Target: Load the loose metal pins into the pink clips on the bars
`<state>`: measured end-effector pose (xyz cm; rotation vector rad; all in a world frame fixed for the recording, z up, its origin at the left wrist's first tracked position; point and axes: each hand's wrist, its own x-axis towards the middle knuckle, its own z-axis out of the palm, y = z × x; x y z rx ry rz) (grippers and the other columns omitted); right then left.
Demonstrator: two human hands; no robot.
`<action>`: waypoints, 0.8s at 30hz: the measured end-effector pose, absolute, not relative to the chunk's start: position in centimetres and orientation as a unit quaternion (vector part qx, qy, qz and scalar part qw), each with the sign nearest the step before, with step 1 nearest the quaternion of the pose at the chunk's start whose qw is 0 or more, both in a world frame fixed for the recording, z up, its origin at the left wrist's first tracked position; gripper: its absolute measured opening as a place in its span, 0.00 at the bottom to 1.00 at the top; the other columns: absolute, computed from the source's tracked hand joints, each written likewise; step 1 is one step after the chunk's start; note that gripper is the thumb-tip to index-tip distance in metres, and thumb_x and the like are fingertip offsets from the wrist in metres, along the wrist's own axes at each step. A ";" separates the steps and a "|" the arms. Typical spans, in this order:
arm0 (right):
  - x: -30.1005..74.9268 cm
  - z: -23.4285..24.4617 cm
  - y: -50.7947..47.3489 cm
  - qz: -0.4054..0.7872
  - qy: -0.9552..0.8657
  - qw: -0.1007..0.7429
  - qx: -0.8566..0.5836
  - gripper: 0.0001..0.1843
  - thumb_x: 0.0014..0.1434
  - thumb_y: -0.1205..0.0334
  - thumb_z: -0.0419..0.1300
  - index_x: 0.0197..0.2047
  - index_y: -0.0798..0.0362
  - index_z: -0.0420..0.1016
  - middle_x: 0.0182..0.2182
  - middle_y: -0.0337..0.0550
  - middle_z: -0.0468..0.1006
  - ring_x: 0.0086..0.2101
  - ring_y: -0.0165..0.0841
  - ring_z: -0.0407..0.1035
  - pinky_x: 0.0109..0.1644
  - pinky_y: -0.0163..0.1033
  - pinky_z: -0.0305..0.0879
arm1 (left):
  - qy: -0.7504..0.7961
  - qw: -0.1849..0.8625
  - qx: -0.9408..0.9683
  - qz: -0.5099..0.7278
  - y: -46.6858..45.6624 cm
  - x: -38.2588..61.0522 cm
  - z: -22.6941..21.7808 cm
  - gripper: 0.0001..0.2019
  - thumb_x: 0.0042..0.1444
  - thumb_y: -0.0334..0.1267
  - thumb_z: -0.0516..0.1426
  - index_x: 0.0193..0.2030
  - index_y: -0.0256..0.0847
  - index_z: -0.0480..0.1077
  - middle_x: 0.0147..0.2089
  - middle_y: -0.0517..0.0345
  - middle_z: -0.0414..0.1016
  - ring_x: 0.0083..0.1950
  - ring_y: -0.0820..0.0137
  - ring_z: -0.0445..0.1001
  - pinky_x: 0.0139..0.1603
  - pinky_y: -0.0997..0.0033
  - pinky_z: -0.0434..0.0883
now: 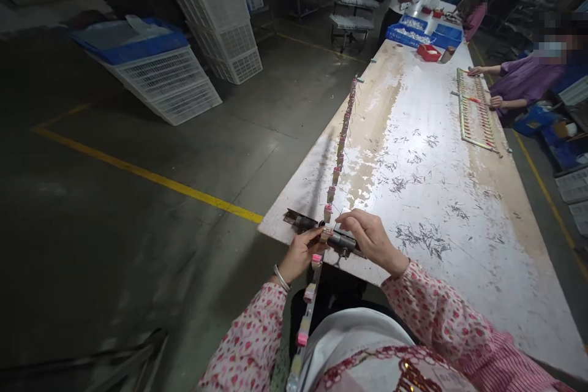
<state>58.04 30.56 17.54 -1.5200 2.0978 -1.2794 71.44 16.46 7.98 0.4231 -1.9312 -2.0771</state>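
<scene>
A long, narrow strip [338, 166] with pink and beige pieces spaced along it runs from the table toward my body. Thin wires stick out from its far part. Beneath it, a dark metal tube fixture [342, 240] lies crosswise at the table's near edge. My left hand [297, 256], with a bangle at the wrist, pinches the strip at one of its small pieces, just over the fixture. Close by on the right, my right hand [373, 237] is curled, its fingertips near the strip. Whatever is between those fingertips is too small to make out.
Cut wire bits [425, 240] lie scattered over the white table [478, 282]. At the right edge, a co-worker's hands touch a rectangular frame [463, 111] strung with pieces. Blue bins [407, 37] and a red tray [429, 53] stand farther back. White crates [169, 82] stand left on the floor.
</scene>
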 end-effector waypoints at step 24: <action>47.8 -4.1 50.2 -0.219 0.914 0.238 -0.246 0.04 0.59 0.63 0.55 0.38 0.52 0.70 0.41 0.47 0.74 0.41 0.35 0.67 0.42 0.36 0.58 | -0.665 -0.016 0.433 -0.608 19.3 74.6 14.8 0.28 0.29 0.67 0.63 0.31 0.49 0.80 0.43 0.53 0.81 0.56 0.45 0.71 0.61 0.50 0.66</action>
